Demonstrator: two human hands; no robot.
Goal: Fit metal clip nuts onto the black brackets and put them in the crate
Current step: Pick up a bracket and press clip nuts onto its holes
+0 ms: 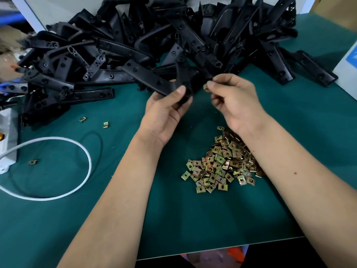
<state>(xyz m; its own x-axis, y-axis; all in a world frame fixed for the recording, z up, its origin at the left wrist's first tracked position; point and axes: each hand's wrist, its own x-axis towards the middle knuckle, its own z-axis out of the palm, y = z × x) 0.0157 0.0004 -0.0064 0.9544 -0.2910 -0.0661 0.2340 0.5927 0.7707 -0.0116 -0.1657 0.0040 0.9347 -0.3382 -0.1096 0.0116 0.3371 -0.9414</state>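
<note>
My left hand [166,111] grips a black bracket [154,80] by its bent end, thumb on top, above the green mat. My right hand [233,99] pinches a small brass-coloured clip nut [206,86] between thumb and forefinger, just right of the bracket's end and a little apart from it. A heap of several loose clip nuts [220,163] lies on the mat under my right forearm. A big pile of black brackets [146,35] fills the back of the table. No crate is in view.
Three stray clip nuts [105,124] lie on the green mat [193,219] at the left. A white cable [85,151] loops from a white power strip [7,136] at the left edge. A white box [347,60] stands at the right edge.
</note>
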